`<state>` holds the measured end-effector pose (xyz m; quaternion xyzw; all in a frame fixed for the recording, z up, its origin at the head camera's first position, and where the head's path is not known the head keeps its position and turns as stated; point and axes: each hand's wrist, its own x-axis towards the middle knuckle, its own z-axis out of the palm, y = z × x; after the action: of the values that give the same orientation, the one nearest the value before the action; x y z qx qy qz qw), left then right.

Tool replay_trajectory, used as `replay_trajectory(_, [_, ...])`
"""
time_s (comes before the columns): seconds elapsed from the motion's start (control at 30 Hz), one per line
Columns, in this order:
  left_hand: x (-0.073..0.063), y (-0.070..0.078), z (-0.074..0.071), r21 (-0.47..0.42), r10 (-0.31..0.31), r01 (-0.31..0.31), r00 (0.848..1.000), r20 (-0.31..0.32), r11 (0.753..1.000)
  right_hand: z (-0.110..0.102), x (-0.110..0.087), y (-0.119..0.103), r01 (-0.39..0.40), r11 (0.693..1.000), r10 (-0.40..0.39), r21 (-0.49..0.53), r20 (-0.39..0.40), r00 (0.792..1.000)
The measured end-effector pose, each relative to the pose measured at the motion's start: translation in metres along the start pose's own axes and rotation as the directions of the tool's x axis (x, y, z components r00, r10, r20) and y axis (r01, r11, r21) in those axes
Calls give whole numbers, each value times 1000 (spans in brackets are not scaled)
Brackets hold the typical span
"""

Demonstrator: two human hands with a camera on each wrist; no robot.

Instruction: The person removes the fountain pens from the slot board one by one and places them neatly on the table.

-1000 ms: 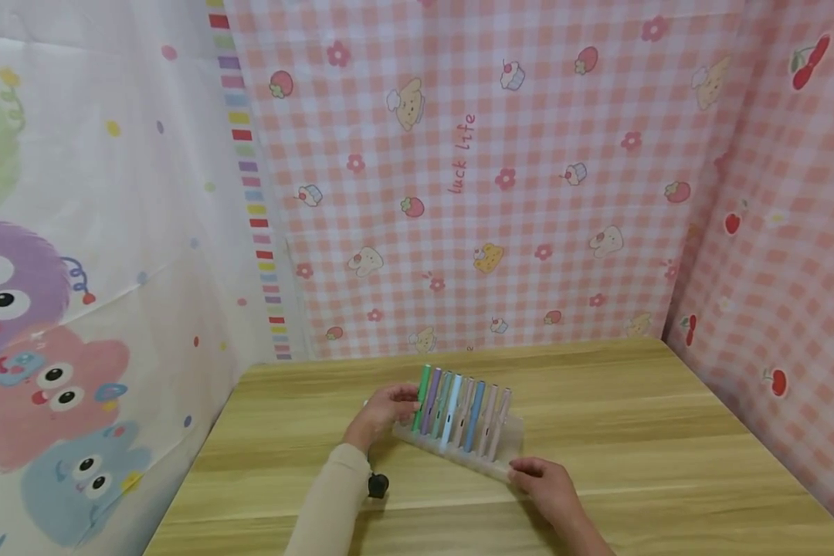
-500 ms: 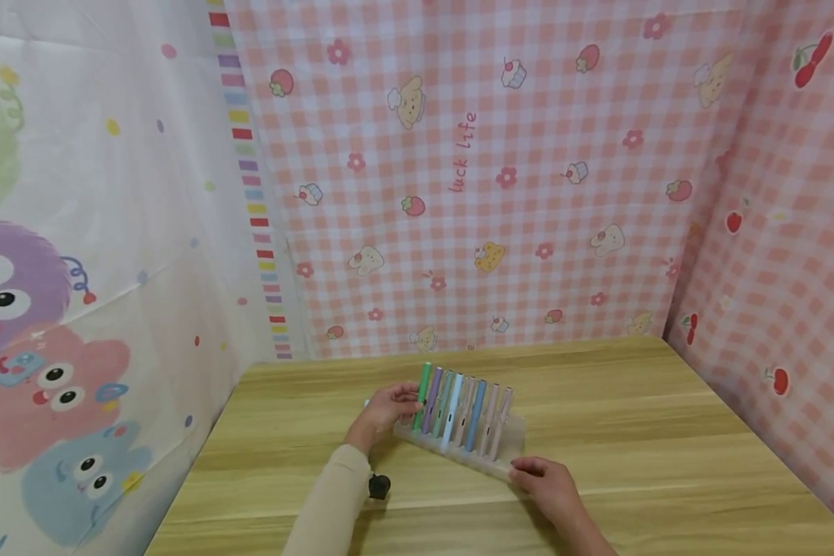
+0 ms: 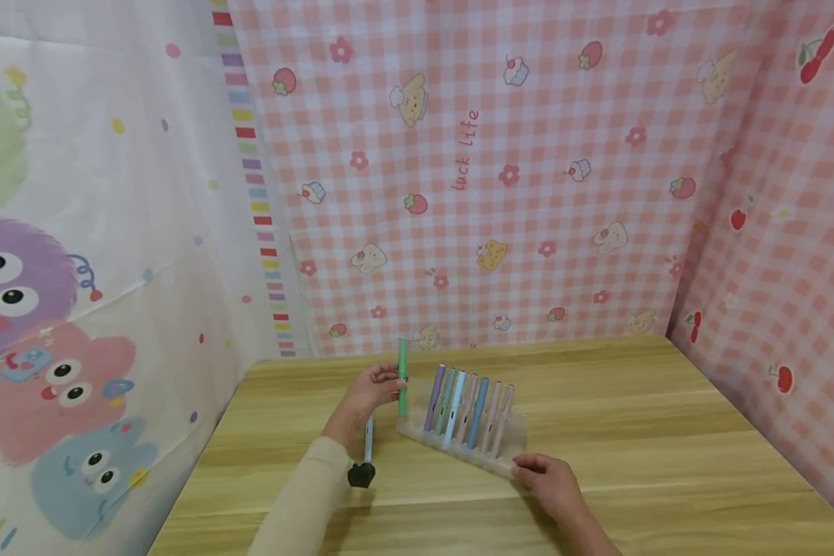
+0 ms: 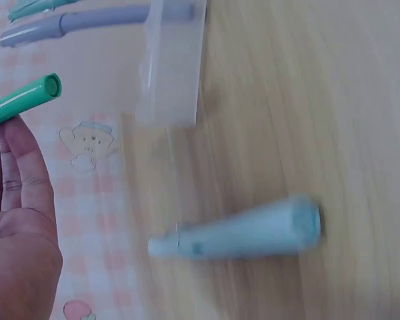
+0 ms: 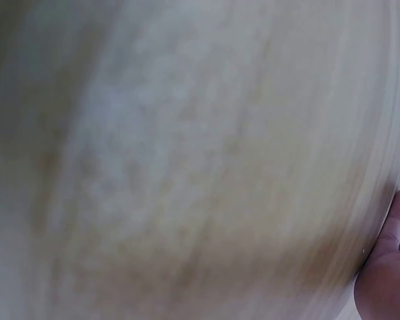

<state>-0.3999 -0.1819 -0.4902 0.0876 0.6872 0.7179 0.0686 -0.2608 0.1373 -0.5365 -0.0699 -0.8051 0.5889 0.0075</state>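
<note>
My left hand (image 3: 368, 395) pinches a green pen (image 3: 402, 354), held nearly upright at the left end of a translucent pen holder (image 3: 516, 431). In the left wrist view, the end of the green pen (image 4: 27, 100) is apart from the holder (image 4: 170, 80). Several pens lean side by side in the holder, with a purple pen (image 3: 434, 398) now leftmost. My right hand (image 3: 547, 477) grips the holder's near right corner. A light blue pen (image 3: 369, 442) lies on the table beside my left wrist. The right wrist view shows mostly blurred tabletop and part of my right hand (image 5: 387, 273).
A wood-grain table (image 3: 632, 448) carries everything. Behind it hangs a pink checked cloth (image 3: 528, 216), and a white cartoon-printed cloth (image 3: 174, 232) hangs at the left. A small black device (image 3: 361, 474) sits by my left wrist.
My left hand has drawn the green pen out of the holder, up and to the left. More of the light blue pen on the table shows. My right hand stays at the holder's corner.
</note>
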Motion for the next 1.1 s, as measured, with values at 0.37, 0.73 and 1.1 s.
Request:
replay_trajectory(0.37, [-29, 6, -49, 46, -37, 37, 999, 0, 998, -2, 1, -1, 10, 1000, -10, -14, -2, 1000])
replay_trajectory(0.73, [-49, -6, -75, 174, -115, 129, 989, -90, 976, -2, 0, -1, 14, 1000, -14, -14, 1, 1000])
replay_trajectory(1.1, [-61, -25, -72, 125, -198, 223, 962, -189, 967, -1, 1, 3, 5, 1000, -5, -6, 1, 1000])
